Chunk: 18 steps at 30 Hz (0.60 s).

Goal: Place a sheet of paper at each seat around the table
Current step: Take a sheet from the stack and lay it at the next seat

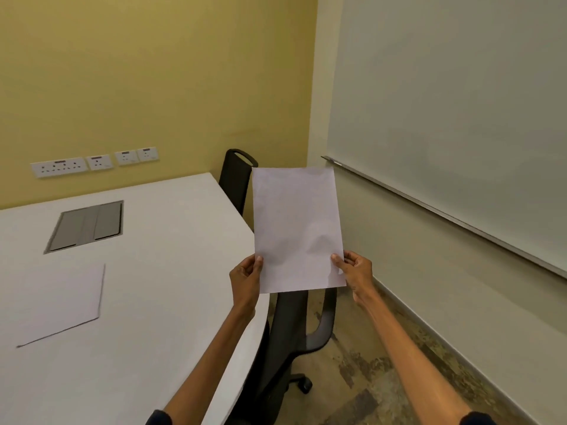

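I hold a white sheet of paper [297,228] upright in the air, past the right edge of the white table [171,271]. My left hand [247,279] pinches its lower left edge and my right hand [352,271] pinches its lower right edge. Another white sheet [58,302] lies flat on the table at the left. A black chair [291,335] stands tucked at the table's right side just below the held sheet. A second black chair [236,179] stands farther back along the same side.
A grey cable hatch [87,225] is set into the tabletop. Wall sockets [95,162] line the yellow wall behind. A whiteboard [454,111] with a tray rail covers the right wall. A strip of floor [383,363] runs between the chairs and that wall.
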{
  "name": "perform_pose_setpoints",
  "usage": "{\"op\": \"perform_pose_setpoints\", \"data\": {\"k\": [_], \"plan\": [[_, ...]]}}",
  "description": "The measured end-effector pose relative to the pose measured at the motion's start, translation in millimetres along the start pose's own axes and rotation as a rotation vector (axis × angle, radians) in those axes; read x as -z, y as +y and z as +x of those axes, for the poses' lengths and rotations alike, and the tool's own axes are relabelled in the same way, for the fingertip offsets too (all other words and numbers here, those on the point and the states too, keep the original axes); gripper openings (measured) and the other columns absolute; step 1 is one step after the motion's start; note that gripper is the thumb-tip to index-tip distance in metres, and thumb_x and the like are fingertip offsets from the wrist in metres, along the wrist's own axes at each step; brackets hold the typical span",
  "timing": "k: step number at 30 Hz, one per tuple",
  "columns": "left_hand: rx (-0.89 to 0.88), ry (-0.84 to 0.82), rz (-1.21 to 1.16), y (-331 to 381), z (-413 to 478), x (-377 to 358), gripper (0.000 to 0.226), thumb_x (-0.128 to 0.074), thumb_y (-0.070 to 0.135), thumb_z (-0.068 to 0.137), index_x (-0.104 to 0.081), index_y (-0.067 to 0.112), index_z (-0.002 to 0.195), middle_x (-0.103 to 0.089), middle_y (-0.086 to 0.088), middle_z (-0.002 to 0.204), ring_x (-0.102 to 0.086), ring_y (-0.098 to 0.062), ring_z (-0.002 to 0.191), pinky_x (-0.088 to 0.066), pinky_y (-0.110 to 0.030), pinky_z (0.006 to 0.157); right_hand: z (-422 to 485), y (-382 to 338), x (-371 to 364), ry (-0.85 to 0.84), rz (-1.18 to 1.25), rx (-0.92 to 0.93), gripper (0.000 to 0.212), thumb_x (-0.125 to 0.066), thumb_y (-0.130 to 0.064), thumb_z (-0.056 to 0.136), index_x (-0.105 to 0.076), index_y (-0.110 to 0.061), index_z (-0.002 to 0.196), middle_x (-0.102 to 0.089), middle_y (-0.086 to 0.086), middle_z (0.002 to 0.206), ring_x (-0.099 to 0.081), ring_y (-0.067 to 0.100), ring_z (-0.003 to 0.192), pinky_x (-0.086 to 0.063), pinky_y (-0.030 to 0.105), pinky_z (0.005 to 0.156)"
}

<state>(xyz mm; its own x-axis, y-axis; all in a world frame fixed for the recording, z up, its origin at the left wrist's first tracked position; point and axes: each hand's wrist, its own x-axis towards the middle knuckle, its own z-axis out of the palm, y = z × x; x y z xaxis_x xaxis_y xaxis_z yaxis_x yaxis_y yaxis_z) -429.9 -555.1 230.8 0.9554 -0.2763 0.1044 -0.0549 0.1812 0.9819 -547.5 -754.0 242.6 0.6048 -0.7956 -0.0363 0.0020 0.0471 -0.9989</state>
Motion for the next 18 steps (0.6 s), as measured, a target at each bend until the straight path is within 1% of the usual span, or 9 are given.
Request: {"op": "perform_pose_setpoints", "data": {"k": [4,5,8,10,12,15,18], "plan": [[0.004,0.142,-0.025,-7.7,19.3,-42.4,0.007,-0.062,0.022,0.094,-0.068,0.024,0.097,-0.069,0.015,0.092,-0.065,-0.001,0.084,-0.051,-0.006,0.062,65.3,-2.7,9.5,-0.142,-0.027,0.009,0.008,-0.072,-0.02,0.085,-0.065,-0.022,0.088,-0.07,-0.002,0.091,-0.066,0.018,0.081,-0.053,0.028,0.067],[0.009,0.183,-0.04,-9.9,23.0,-50.1,0.009,-0.062,0.021,0.094,-0.069,0.022,0.1,-0.07,0.013,0.093,-0.065,-0.002,0.085,-0.051,-0.006,0.062,79.8,-4.0,10.3,-0.176,-0.045,0.014,0.008,-0.073,-0.021,0.085,-0.066,-0.023,0.087,-0.07,-0.003,0.091,-0.067,0.017,0.081,-0.053,0.026,0.065],[-0.005,0.292,-0.045,-14.5,31.6,-68.0,0.019,-0.063,0.019,0.094,-0.069,0.013,0.111,-0.071,0.006,0.098,-0.066,-0.004,0.088,-0.053,-0.007,0.065,119.6,-9.1,3.8,-0.287,-0.072,0.03,0.01,-0.074,-0.022,0.084,-0.066,-0.026,0.085,-0.07,-0.007,0.088,-0.067,0.012,0.077,-0.051,0.016,0.055],[0.016,0.364,-0.038,-17.0,37.0,-71.0,0.024,-0.062,0.019,0.094,-0.068,0.009,0.115,-0.071,0.002,0.103,-0.067,-0.008,0.091,-0.054,-0.009,0.067,138.5,-8.4,-7.2,-0.345,-0.074,0.034,0.01,-0.075,-0.021,0.083,-0.066,-0.025,0.086,-0.07,-0.008,0.087,-0.068,0.009,0.075,-0.051,0.014,0.052],[0.012,0.424,-0.03,-20.3,42.9,-70.3,0.024,-0.062,0.02,0.094,-0.068,0.01,0.115,-0.071,0.002,0.102,-0.067,-0.011,0.093,-0.054,-0.011,0.068,155.5,-3.5,-20.0,-0.414,-0.052,0.017,0.01,-0.076,-0.019,0.083,-0.068,-0.023,0.086,-0.072,-0.006,0.087,-0.069,0.008,0.072,-0.053,0.015,0.054],[0.014,0.529,-0.02,-23.2,51.7,-63.6,0.024,-0.062,0.018,0.094,-0.068,0.008,0.116,-0.071,0.006,0.098,-0.067,-0.005,0.088,-0.055,-0.01,0.067,178.4,3.6,-45.5,-0.543,-0.049,-0.014,0.011,-0.074,-0.015,0.084,-0.069,-0.016,0.093,-0.072,-0.003,0.088,-0.069,0.007,0.072,-0.055,0.017,0.056],[0.017,0.632,0.01,-30.9,61.5,-52.4,0.026,-0.063,0.018,0.094,-0.068,0.005,0.116,-0.071,0.0,0.102,-0.067,-0.006,0.086,-0.056,-0.011,0.067,196.1,14.3,-76.1,-0.655,-0.052,-0.048,0.016,-0.073,-0.013,0.085,-0.069,-0.01,0.1,-0.072,0.001,0.09,-0.069,0.012,0.074,-0.057,0.02,0.06]]}}
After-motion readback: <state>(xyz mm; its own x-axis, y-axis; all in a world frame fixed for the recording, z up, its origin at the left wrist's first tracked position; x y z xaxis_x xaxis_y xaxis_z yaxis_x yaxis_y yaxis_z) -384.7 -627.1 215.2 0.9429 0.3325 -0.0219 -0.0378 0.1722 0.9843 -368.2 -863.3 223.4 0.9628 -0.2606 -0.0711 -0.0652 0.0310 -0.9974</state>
